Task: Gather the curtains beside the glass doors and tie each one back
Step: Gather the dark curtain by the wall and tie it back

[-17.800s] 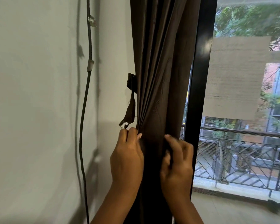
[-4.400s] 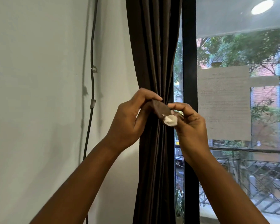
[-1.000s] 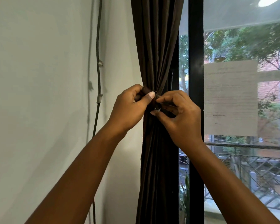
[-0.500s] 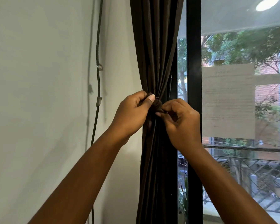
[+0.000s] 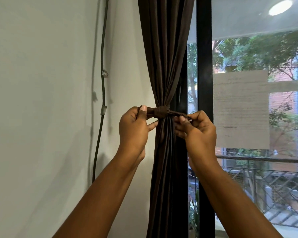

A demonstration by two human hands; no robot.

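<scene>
Brown pleated curtain (image 5: 163, 57), knotted fabric tieback (image 5: 160, 112), both ends pinched

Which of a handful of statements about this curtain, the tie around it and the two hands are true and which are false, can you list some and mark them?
1. The curtain is bunched into a narrow bundle with a knot at its waist. True.
2. The left hand hangs idle, away from the tie. False: it pinches the tie's left end beside the knot.
3. The right hand pinches the tie's right end. True.
4. The cable runs down the glass. False: it runs down the wall, left of the curtain.
5. A paper sheet is stuck on the glass, right of the black door frame. True.
</scene>
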